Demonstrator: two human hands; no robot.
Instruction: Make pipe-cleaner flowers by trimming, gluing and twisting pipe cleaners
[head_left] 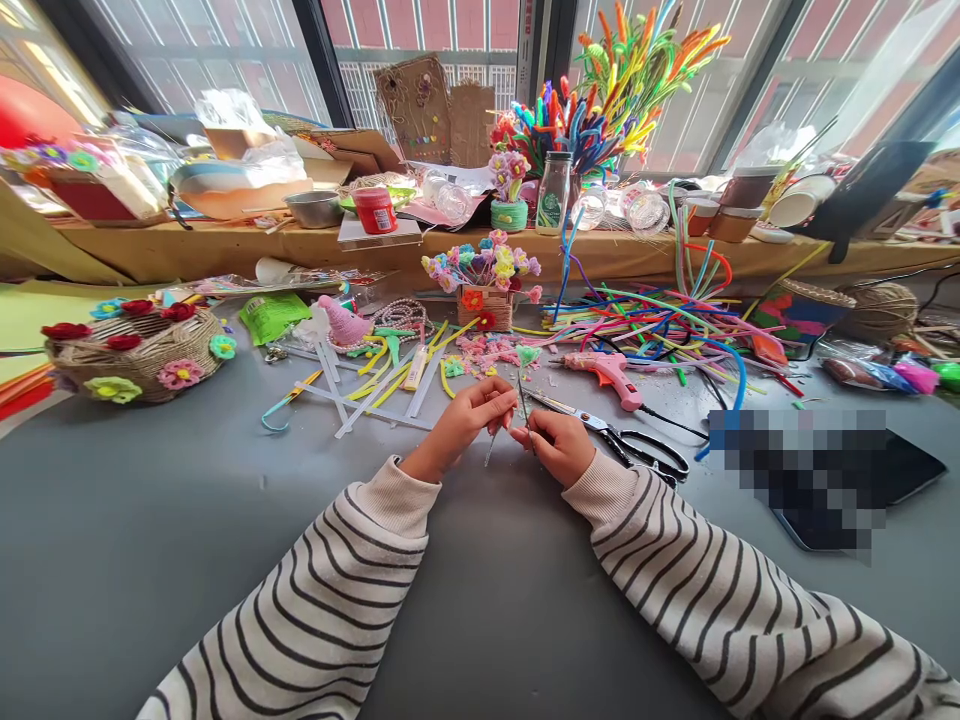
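Left hand (459,428): one of two, grip pinched together on one thin strand (490,452) — its end pokes out just below the fingers.
Right hand (561,445): the other one, grip clamped on one thin dark stem (523,400), which sits between the two hands. Honestly can't tell if strand and stem are one piece.
Mint green bit (529,355): just one, by the stem's top end, beyond the grips; no idea if it's attached.
Scissors (592,421): one pair, black handles, right beside the right grip.
Glue gun (609,374): one, pink, past the scissors from the right grip.
Clear sticks (375,395): several, criss-crossed left of the left grip, too overlapped to count.
Pink cone (345,325): one, beyond those sticks.
Basket (142,362): one, well left of both grips, four red flowers plus other colours.
Flower box (504,312): one, straight beyond the grips, two flowers on its front.
Pipe cleaners (645,320): loads — a heap beyond and right of the right grip.
Desk (480,620): one, grey, under both grips.
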